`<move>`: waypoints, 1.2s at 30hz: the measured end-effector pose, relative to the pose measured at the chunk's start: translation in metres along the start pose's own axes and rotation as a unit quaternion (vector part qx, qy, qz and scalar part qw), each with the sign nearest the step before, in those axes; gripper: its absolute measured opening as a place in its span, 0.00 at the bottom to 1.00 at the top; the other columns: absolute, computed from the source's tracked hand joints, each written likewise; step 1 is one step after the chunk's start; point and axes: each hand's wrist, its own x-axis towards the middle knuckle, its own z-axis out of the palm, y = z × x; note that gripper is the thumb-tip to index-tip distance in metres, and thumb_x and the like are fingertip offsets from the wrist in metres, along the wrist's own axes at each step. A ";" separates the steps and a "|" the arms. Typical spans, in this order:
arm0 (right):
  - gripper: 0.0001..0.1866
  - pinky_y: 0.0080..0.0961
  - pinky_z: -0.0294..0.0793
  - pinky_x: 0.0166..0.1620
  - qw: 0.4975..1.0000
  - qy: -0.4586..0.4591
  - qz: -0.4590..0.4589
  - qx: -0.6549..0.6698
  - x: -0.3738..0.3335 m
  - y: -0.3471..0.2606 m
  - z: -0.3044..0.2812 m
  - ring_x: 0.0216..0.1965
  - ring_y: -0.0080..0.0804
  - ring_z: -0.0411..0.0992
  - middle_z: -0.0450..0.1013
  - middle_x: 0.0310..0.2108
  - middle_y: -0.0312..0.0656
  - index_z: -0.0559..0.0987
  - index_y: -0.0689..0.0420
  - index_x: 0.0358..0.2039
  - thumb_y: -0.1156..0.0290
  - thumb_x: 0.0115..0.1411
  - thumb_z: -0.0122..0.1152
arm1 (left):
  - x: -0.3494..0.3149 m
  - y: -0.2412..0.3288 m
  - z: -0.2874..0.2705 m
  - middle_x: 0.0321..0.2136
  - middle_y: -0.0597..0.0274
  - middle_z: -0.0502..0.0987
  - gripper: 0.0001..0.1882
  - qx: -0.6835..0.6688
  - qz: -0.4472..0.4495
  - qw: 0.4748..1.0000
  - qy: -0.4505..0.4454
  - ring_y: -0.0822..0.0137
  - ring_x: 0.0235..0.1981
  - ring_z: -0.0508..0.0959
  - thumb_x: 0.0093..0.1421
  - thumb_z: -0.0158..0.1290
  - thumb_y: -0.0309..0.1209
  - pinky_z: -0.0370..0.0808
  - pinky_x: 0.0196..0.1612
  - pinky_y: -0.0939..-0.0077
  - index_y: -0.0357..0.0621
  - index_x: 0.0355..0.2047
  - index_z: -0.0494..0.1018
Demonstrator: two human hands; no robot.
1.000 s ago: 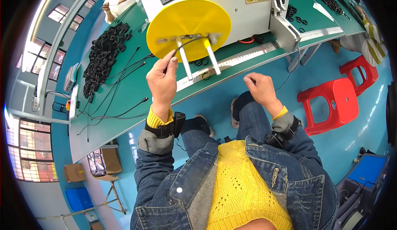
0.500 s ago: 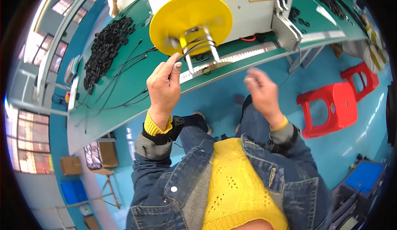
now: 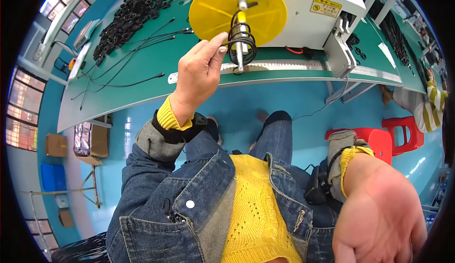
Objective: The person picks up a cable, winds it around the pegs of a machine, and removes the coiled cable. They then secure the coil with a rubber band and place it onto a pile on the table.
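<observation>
My left hand [image 3: 199, 76] is raised at the front of a winding machine [image 3: 298, 24], thumb and forefinger pinched on a black cable. The cable runs from these fingertips into a loose black coil [image 3: 250, 51], looped around the metal pegs [image 3: 240, 60] that stick out from a round yellow disc [image 3: 208, 5]. Away from the machine, at the lower right, is my right hand [image 3: 381, 211], palm turned up and holding nothing visible. Its fingers look stretched out, with the tips cut off or dim at the picture's rim.
A heap of black coiled cables [image 3: 130, 19] lies on the green table [image 3: 137, 92], beside several straight loose cables [image 3: 137, 82]. A steel ruler [image 3: 289, 65] runs along the front edge. Red stools [image 3: 403, 135] stand at right, near a person in striped clothing [image 3: 422, 114].
My right hand has swung from in front of the table down to the lower right. The disc's pegs have turned, and the cable now shows as a coil around them. My left hand still pinches the cable.
</observation>
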 end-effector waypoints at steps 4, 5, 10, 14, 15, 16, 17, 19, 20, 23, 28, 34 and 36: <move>0.40 0.37 0.72 0.39 0.939 0.315 0.085 0.111 -0.007 0.005 0.038 0.41 0.45 0.70 0.69 0.41 0.57 0.68 0.72 0.40 0.39 0.57 0.31 | 0.011 0.010 0.009 0.21 0.57 0.69 0.13 0.083 0.071 0.993 -0.037 0.60 0.21 0.70 0.53 0.52 0.24 0.69 0.25 0.73 0.38 0.40 0.72; 0.39 0.36 0.72 0.39 0.964 0.199 0.159 0.075 -0.030 0.009 0.022 0.39 0.43 0.71 0.70 0.38 0.55 0.69 0.72 0.38 0.42 0.58 0.30 | 0.014 0.011 0.011 0.21 0.57 0.69 0.13 0.121 0.097 0.987 -0.032 0.60 0.22 0.71 0.52 0.52 0.24 0.69 0.25 0.72 0.38 0.39 0.72; 0.07 0.18 0.67 0.31 0.839 -0.157 0.512 0.095 -0.099 -0.022 0.070 0.27 0.24 0.68 0.72 0.28 0.38 0.75 0.60 0.33 0.79 0.52 0.55 | 0.016 0.018 0.009 0.23 0.59 0.67 0.13 0.206 0.143 0.967 -0.044 0.61 0.25 0.71 0.49 0.54 0.26 0.69 0.28 0.70 0.38 0.36 0.73; 0.08 0.22 0.69 0.28 0.756 -0.255 0.582 0.156 -0.131 -0.046 0.111 0.23 0.28 0.69 0.71 0.24 0.39 0.75 0.61 0.31 0.73 0.50 0.59 | 0.020 0.022 0.004 0.23 0.58 0.67 0.13 0.288 0.155 0.943 -0.056 0.59 0.28 0.71 0.49 0.54 0.27 0.69 0.31 0.67 0.37 0.36 0.73; 0.10 0.23 0.69 0.28 0.751 -0.278 0.577 0.158 -0.135 -0.044 0.118 0.24 0.29 0.69 0.71 0.25 0.40 0.75 0.61 0.32 0.71 0.49 0.61 | 0.021 0.025 0.005 0.23 0.58 0.67 0.13 0.289 0.159 0.942 -0.057 0.59 0.28 0.71 0.49 0.54 0.27 0.69 0.31 0.67 0.37 0.36 0.73; 0.13 0.23 0.69 0.28 0.745 -0.300 0.573 0.161 -0.138 -0.044 0.125 0.25 0.30 0.69 0.72 0.27 0.41 0.74 0.62 0.33 0.70 0.47 0.63 | 0.022 0.029 0.006 0.25 0.56 0.68 0.14 0.294 0.128 0.944 -0.075 0.57 0.30 0.71 0.51 0.52 0.28 0.69 0.34 0.65 0.36 0.38 0.71; 0.15 0.24 0.70 0.28 0.738 -0.322 0.570 0.163 -0.139 -0.041 0.130 0.25 0.31 0.69 0.72 0.28 0.42 0.73 0.62 0.33 0.69 0.46 0.64 | 0.023 0.032 0.007 0.28 0.53 0.69 0.16 0.298 0.098 0.945 -0.093 0.54 0.33 0.71 0.52 0.50 0.28 0.68 0.37 0.64 0.34 0.40 0.70; 0.20 0.24 0.70 0.30 0.744 -0.296 0.578 0.159 -0.139 -0.032 0.134 0.28 0.32 0.70 0.71 0.32 0.44 0.72 0.63 0.37 0.68 0.45 0.65 | 0.027 0.029 0.007 0.30 0.50 0.69 0.17 0.305 0.074 0.942 -0.115 0.52 0.36 0.71 0.53 0.49 0.29 0.68 0.40 0.63 0.33 0.43 0.68; 0.24 0.23 0.71 0.32 0.750 -0.274 0.582 0.156 -0.139 -0.027 0.135 0.30 0.32 0.70 0.71 0.35 0.45 0.71 0.63 0.41 0.67 0.44 0.66 | 0.026 0.020 0.007 0.34 0.46 0.68 0.19 0.299 0.090 0.943 -0.116 0.50 0.39 0.69 0.55 0.47 0.29 0.67 0.43 0.63 0.31 0.45 0.66; 0.33 0.23 0.71 0.37 0.764 -0.235 0.579 0.161 -0.150 -0.018 0.146 0.35 0.33 0.70 0.69 0.41 0.48 0.66 0.64 0.47 0.66 0.41 0.68 | 0.026 0.001 0.008 0.41 0.37 0.66 0.22 0.282 0.128 0.943 -0.124 0.46 0.44 0.67 0.58 0.43 0.30 0.64 0.49 0.62 0.26 0.49 0.60; 0.44 0.24 0.69 0.47 0.724 -0.212 0.604 0.258 -0.156 -0.016 0.152 0.45 0.35 0.68 0.64 0.48 0.52 0.57 0.63 0.56 0.68 0.40 0.69 | 0.028 -0.005 0.009 0.47 0.31 0.61 0.23 0.121 0.063 0.971 -0.198 0.44 0.48 0.64 0.60 0.39 0.30 0.60 0.53 0.63 0.22 0.51 0.56; 0.43 0.28 0.71 0.45 0.690 -0.217 0.604 0.334 -0.154 -0.023 0.149 0.44 0.36 0.70 0.66 0.46 0.53 0.55 0.66 0.56 0.72 0.42 0.67 | 0.033 -0.003 0.012 0.35 0.42 0.67 0.17 0.046 0.020 0.978 -0.204 0.46 0.38 0.69 0.60 0.41 0.29 0.66 0.43 0.60 0.30 0.46 0.61; 0.37 0.30 0.73 0.40 0.716 -0.176 0.625 0.258 -0.149 -0.053 0.150 0.37 0.39 0.72 0.69 0.39 0.52 0.57 0.67 0.53 0.73 0.44 0.64 | 0.030 -0.005 0.014 0.33 0.43 0.68 0.15 0.057 0.035 0.977 -0.201 0.47 0.35 0.69 0.59 0.42 0.29 0.67 0.40 0.60 0.32 0.44 0.62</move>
